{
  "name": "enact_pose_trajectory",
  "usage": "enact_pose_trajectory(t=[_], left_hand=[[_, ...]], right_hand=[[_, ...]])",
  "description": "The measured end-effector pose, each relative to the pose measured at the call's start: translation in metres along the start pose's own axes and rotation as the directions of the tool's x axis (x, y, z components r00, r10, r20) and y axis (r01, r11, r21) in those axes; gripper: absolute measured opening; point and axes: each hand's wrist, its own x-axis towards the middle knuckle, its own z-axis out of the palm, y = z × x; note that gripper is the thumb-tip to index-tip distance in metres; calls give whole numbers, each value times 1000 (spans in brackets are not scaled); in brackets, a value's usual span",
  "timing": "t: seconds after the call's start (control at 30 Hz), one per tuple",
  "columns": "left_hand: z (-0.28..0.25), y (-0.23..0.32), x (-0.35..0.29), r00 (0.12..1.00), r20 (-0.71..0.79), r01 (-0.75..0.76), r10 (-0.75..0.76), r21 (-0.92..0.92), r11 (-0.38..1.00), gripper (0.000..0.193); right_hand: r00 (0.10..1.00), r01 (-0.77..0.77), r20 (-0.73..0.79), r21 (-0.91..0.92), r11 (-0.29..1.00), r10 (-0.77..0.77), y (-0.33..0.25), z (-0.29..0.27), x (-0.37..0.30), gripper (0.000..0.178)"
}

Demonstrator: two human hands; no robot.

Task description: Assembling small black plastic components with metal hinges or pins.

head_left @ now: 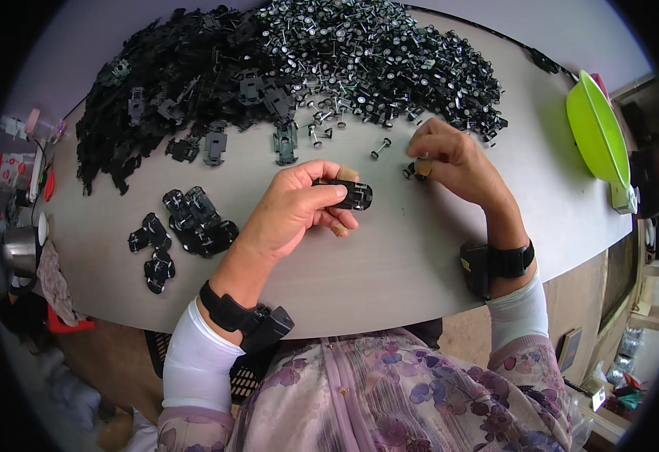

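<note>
Snugly, the left fingers [328, 196] gripped a black toy-car chassis [358, 196] above the surface [367, 286]; the right fingers [433, 145] bent at a wheeled axle [408, 172] — hold unclear. Rightward sat a lime basin [600, 128] — contents indistinct; behind, heaped parts [186, 83].

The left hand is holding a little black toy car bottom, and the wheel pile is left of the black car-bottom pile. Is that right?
Not quite: the head view shows the wheel-and-axle pile right of the black chassis pile. The left hand does hold a black toy-car chassis.
</note>
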Motion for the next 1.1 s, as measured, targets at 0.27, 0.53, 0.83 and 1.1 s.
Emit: enact_pose_trajectory(t=[0.27, 0.53, 0.83, 1.1], left_hand=[[-7, -2, -1, 1000, -3, -16, 15, -41, 999, 35], [-10, -7, 3, 997, 72, 31, -16, -222, 975, 40], [-17, -9, -1, 996, 83, 8, 13, -253, 967, 24], [-17, -11, 1, 995, 101, 10, 9, -181, 983, 23]], right_hand=[[990, 127, -11, -401, 907, -143, -16, 13, -11, 14], [882, 445, -153, -49, 894, -447, -45, 55, -7, 19], [861, 471, -161, -102, 876, -482, -51, 72, -3, 22], [894, 389, -173, -164, 907, -414, -55, 75, 3, 13]])
